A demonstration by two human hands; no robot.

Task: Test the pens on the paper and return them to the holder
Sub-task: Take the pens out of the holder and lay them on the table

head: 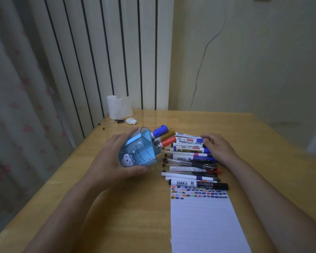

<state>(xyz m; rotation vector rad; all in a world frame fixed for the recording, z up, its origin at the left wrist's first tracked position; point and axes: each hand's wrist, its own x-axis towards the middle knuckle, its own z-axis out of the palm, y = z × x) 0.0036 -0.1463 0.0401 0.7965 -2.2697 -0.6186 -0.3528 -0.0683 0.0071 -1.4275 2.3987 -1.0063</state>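
My left hand grips a blue translucent pen holder, tipped on its side with its mouth facing right. A blue-capped, a gold and an orange-capped marker stick out of its mouth. To its right, several pens and markers lie side by side in a row on the table. My right hand rests on the right ends of the upper markers, fingers pressing against them. A white lined paper lies in front of the pens, with rows of coloured test marks along its top edge.
The wooden table stands against a white radiator and a cracked wall. At the back left are a translucent white container, a crumpled white scrap and a small black-tipped item. A curtain hangs on the left.
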